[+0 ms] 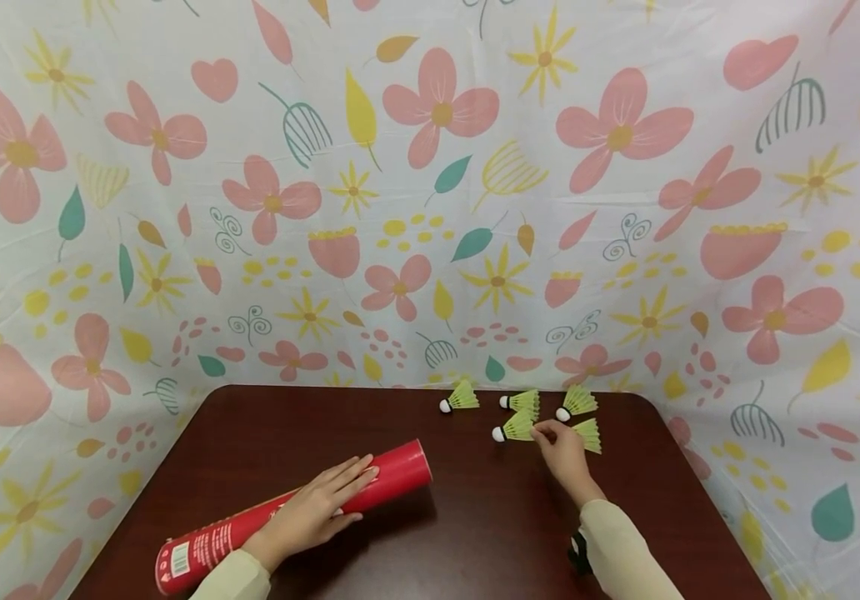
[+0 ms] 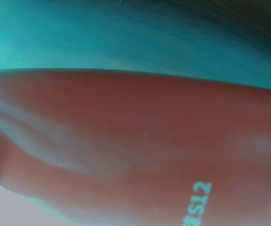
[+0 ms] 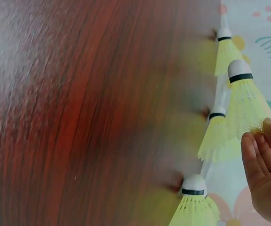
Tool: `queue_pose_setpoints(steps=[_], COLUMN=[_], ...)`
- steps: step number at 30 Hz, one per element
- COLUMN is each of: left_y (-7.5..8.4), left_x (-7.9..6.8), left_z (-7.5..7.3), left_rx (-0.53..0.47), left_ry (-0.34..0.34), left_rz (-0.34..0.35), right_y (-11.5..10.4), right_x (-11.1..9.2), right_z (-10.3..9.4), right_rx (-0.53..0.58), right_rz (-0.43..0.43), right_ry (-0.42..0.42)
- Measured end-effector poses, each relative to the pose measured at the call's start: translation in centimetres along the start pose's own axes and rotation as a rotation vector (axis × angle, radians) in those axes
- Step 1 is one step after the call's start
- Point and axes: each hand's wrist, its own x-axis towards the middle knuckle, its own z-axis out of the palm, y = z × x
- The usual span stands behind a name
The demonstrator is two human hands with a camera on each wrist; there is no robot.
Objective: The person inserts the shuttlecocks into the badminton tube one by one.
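A long red tube (image 1: 287, 512) lies slantwise on the dark wooden table (image 1: 475, 533), and it fills the left wrist view as a red tube (image 2: 135, 141) with pale lettering. My left hand (image 1: 347, 492) rests on top of it with fingers laid out straight. Several yellow-green shuttlecocks with white corks lie near the table's far edge. My right hand (image 1: 542, 431) pinches the skirt of one shuttlecock (image 1: 516, 427). In the right wrist view my right hand (image 3: 262, 129) holds the rim of that shuttlecock (image 3: 243, 101), with others beside it.
Other shuttlecocks lie at the back: one (image 1: 462, 397) to the left, one (image 1: 523, 402) in the middle, one (image 1: 577, 402) to the right, one (image 1: 590, 434) beside my right hand. A flowered cloth (image 1: 430, 208) walls in the table on three sides.
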Motion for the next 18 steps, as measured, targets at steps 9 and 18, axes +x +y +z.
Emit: queue_pose_setpoints(steps=[9, 18], left_y=[-0.1, 0.2], left_x=[0.2, 0.2], left_z=[-0.1, -0.1], left_rx=[-0.013, -0.032], left_ry=[-0.010, -0.003], left_rz=[-0.009, -0.008], right_y=[-1.8, -3.5], right_x=[-0.5, -0.7], right_z=[0.6, 1.2], right_rx=[0.096, 0.159], right_rz=[-0.071, -0.133], right_ry=[-0.024, -0.042])
